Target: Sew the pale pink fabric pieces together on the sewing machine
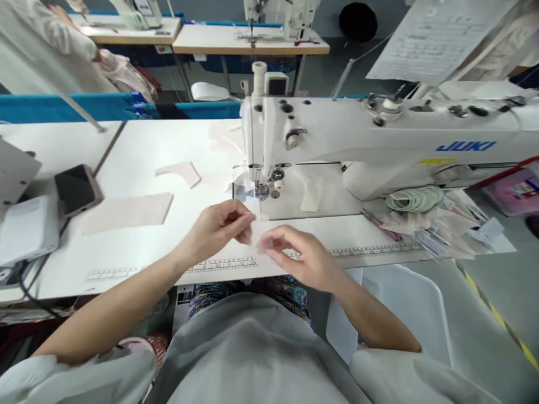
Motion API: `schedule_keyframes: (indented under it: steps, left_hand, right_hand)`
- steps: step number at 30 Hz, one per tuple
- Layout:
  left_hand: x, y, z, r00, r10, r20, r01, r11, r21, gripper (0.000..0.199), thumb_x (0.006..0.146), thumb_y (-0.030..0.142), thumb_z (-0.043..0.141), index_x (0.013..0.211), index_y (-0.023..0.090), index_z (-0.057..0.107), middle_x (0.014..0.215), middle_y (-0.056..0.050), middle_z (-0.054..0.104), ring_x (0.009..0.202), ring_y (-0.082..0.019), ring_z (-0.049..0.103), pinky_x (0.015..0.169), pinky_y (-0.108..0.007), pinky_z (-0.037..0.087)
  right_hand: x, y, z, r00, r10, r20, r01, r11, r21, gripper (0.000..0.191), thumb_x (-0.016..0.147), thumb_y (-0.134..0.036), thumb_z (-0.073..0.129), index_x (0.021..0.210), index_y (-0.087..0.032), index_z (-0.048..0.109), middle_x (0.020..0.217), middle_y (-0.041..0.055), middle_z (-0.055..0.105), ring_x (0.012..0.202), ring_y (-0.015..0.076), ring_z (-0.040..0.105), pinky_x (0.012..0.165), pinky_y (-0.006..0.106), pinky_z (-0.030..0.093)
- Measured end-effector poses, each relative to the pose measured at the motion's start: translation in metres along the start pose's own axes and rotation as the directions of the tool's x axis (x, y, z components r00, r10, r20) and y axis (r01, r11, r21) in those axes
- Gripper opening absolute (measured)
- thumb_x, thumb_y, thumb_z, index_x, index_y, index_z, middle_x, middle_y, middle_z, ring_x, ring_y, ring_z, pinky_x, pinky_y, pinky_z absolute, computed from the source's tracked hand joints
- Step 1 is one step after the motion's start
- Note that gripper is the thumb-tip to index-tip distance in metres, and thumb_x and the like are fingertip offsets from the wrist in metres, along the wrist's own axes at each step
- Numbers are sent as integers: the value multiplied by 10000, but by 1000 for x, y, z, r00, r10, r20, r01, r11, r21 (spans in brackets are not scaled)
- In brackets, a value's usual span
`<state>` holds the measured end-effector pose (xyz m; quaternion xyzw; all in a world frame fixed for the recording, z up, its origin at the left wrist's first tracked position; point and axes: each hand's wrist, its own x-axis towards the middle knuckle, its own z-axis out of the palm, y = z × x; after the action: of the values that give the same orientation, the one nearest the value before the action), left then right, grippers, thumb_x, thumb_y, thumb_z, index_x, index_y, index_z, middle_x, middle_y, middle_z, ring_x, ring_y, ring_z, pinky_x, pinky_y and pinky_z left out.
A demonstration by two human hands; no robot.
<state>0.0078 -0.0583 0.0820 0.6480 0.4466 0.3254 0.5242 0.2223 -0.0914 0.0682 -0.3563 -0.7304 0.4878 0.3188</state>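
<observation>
Just in front of the sewing machine's needle area [260, 188], my left hand [225, 224] pinches a small whitish strip [253, 207] that reaches toward the presser foot. To its right, my right hand [297, 252] has its fingers curled, with thumb and fingertips blurred by motion; whether it holds anything is unclear. The two hands are close but apart. A cream fabric piece [311, 191] lies on the machine bed. Left of the needle, a curved pale pink piece [180, 171] and a wider pale piece [128, 213] lie flat on the table.
A dark phone-like device [78, 189] and white box [31, 230] stand at the left. Green rings [415, 199], fabric scraps and scissors [383, 225] lie at the right. A ruler strip [223, 264] runs along the front edge. A person's sleeve [63, 28] shows at top left.
</observation>
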Motion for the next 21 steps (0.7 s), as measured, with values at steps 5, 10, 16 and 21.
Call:
schedule_keyframes:
  steps: [5,10,16,21]
  left_hand:
    - [1,-4,-48,980,-193,-45,196,978,69,211,859,346,656,805,150,602,622,-19,674,506,-115,641,504,-218,556]
    - [42,-26,-43,970,-244,-16,244,964,107,91,878,199,593,800,154,572,616,-11,680,485,-102,627,480,-205,522]
    - [75,-40,-34,985,-169,-24,168,934,314,104,863,157,574,760,168,561,571,29,644,464,-88,585,468,-198,444]
    - [79,-45,-36,992,-123,-30,126,946,299,105,868,207,587,772,163,587,561,43,622,421,-65,535,466,-193,420]
  right_hand:
    - [25,6,27,986,-49,162,30,993,118,187,946,-225,490,1070,-183,623,1077,66,666,948,127,677,804,257,547]
    - [46,25,22,986,86,145,-104,987,123,201,927,-258,506,1016,-173,664,1006,58,662,863,132,684,676,239,560]
    - [54,40,11,963,253,95,-265,953,147,210,907,-303,521,956,-164,671,981,46,639,701,92,657,553,202,548]
    - [58,43,9,964,254,83,-265,948,178,211,907,-329,540,938,-164,667,979,47,628,675,86,648,512,193,532]
